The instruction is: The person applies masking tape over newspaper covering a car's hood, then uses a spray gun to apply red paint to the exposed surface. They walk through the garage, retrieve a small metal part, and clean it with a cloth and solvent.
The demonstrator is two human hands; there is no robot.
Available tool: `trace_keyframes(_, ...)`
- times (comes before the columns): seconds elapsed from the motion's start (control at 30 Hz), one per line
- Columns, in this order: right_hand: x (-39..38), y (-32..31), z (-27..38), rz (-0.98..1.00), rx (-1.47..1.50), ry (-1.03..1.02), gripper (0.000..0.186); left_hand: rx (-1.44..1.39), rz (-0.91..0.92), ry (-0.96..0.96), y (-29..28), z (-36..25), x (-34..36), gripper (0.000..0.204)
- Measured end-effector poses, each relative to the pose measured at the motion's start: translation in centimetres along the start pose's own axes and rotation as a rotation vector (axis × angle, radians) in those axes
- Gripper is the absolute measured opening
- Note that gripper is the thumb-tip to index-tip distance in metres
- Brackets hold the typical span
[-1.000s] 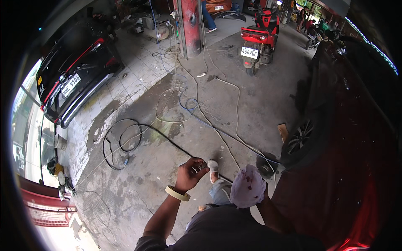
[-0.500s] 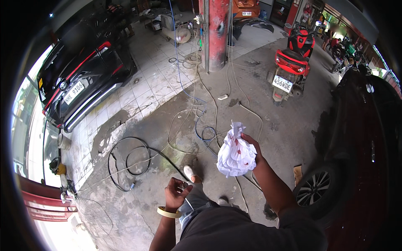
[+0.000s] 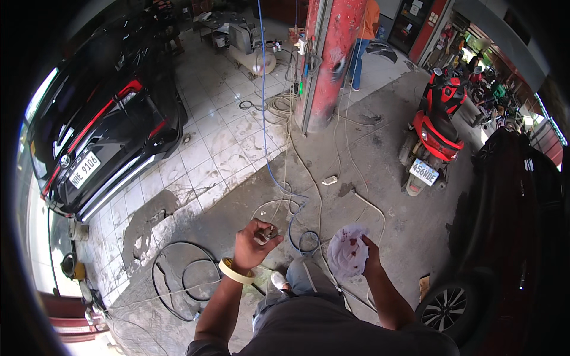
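Observation:
My left hand (image 3: 251, 244) is closed, thumb and fingers pinching a small, round, greyish piece (image 3: 270, 232) whose kind I cannot make out. A pale yellow roll of tape (image 3: 236, 272) is round my left wrist like a bracelet. On the right, my right hand (image 3: 372, 256) grips the edge of a crumpled white cloth (image 3: 344, 255) marked with dark red stains. The cloth hangs in front of my right leg, above the concrete floor. Its lower side and some of my right fingers are hidden.
Hoses and cords, among them a black coil (image 3: 184, 279) and a blue hose (image 3: 265, 118), lie across the floor. A red pillar (image 3: 332, 65) stands ahead. A black car (image 3: 107, 118) is left, a red scooter (image 3: 436, 130) right, a dark red car (image 3: 504, 237) close right. A person (image 3: 363, 35) stands behind the pillar.
My left hand has risen with the small piece. My right hand has lowered slightly with the cloth, which now looks flatter. The view has shifted, and a person shows beyond the pillar.

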State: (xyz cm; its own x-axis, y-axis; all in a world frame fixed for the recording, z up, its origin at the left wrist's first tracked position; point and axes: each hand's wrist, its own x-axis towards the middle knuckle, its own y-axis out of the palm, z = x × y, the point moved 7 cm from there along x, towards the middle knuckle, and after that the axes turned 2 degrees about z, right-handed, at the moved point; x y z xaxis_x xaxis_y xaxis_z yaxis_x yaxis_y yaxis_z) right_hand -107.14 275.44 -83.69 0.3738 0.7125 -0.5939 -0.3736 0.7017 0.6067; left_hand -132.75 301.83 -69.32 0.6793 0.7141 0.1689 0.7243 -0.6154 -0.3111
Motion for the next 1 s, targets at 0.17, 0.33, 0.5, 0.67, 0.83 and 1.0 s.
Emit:
trace_keyframes(0.17, 12.0, 4.2, 0.3, -0.021, 0.118, 0.053, 0.040, -0.032, 0.122, 0.036, 0.3, 5.7, 13.4, 0.041)
trace_keyframes(0.33, 28.8, 15.6, 1.0, 0.024, -0.097, 0.248, 0.041, 0.084, 0.221, -0.026, -4.8, 12.3, 24.2, 0.043)
trace_keyframes(0.5, 45.5, 37.7, 7.6, 0.294, -0.489, 0.225, 0.047, 0.127, -0.024, -0.164, -19.8, 17.6, 34.4, 0.039)
trace_keyframes(0.67, 60.4, 57.3, 14.8, 0.601, -1.031, -0.069, 0.049, 0.230, -0.458, -0.234, -34.4, 23.0, 42.0, 0.040)
trace_keyframes(0.83, 77.5, 59.8, 19.1, 0.321, -1.073, -0.122, 0.050, 0.028, -0.593, -0.465, -40.4, 35.0, 49.1, 0.040)
trace_keyframes(1.0, 88.2, 49.4, 26.8, -0.279, -0.886, -0.187, 0.057, 0.014, -0.355, -0.355, -42.9, 39.1, 70.4, 0.034)
